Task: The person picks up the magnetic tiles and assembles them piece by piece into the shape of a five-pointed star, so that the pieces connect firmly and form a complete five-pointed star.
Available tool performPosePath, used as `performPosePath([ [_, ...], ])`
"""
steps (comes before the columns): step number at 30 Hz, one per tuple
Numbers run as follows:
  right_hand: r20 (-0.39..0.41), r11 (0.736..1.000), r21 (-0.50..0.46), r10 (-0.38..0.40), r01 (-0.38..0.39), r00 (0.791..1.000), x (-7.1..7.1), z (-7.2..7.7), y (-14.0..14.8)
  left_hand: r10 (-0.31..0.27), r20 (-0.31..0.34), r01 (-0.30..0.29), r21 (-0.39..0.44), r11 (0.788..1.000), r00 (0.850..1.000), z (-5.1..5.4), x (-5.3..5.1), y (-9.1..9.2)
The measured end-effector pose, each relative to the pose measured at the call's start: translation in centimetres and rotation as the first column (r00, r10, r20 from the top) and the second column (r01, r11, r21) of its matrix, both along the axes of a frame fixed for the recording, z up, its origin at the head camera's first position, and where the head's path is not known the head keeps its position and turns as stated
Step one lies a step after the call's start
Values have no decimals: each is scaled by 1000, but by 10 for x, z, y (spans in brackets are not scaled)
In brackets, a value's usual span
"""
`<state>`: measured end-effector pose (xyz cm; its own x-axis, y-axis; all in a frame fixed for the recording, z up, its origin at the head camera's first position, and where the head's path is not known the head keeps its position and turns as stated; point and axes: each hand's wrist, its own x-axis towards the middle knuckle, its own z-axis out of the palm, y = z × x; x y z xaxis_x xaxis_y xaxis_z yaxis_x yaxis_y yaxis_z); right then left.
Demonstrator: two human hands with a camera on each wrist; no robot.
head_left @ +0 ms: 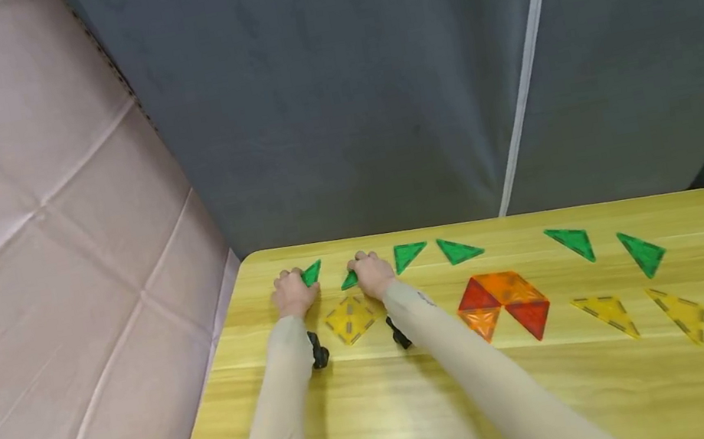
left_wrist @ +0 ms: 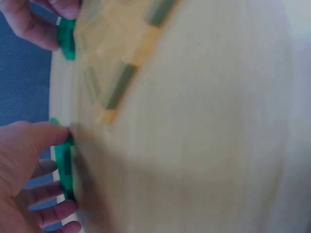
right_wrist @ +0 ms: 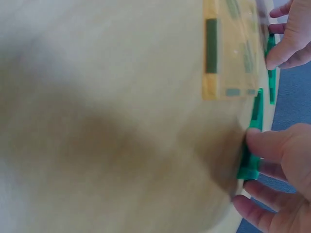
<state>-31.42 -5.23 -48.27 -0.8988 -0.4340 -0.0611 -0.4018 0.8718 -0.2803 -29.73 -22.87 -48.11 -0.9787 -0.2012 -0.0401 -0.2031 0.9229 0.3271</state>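
Note:
At the far left of the table, my left hand [head_left: 293, 293] holds a green triangular magnetic tile [head_left: 312, 273] with thumb and fingers at its edges. To its right, my right hand [head_left: 373, 273] grips another green triangular tile [head_left: 349, 280], partly covered by the fingers. In the right wrist view the thumb lies on this tile [right_wrist: 251, 162] with fingers at its far side. Both tiles are near the table's back edge, apart from each other. Just in front of them, between the wrists, is a yellow shape [head_left: 349, 319] of joined translucent tiles.
Right of my hands lie two green triangles [head_left: 408, 255], then an orange and red tile shape [head_left: 506, 288]. Farther right are two more green triangles [head_left: 570, 243] and two yellow ones [head_left: 608, 315]. A grey curtain [head_left: 339, 97] hangs behind the wooden table [head_left: 385, 416]; a pale wall stands left.

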Motion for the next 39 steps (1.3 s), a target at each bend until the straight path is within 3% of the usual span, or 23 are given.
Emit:
performPosePath([
  [8,42,999,-26,30,-29,999,2,10,9,-150,57,148,27,989,987,6,-3,-3],
  [13,82,997,-66,40,-35,996,2,11,12,-212,33,205,155,966,977,3,-6,-7],
  [15,99,996,-87,37,-29,994,1,11,12,-206,23,196,224,955,978,0,-6,-8],
  [17,115,994,-106,31,-18,993,1,9,12,-175,19,165,240,957,984,-2,-5,-9],
  [22,146,985,-174,17,9,989,-1,4,12,-112,53,105,127,986,992,-1,-2,-8],
  [25,159,979,-206,30,3,987,-2,1,12,-123,72,113,128,985,990,-2,-2,-8],
  [29,179,974,-226,37,4,983,-3,1,11,-176,69,157,216,964,982,-3,-4,-5],
  [33,192,967,-253,37,13,981,-3,2,11,-231,36,208,317,925,972,-5,-7,4],
  [39,170,952,-304,33,21,985,-8,-4,10,-272,-20,261,357,897,962,-9,-15,19],
])
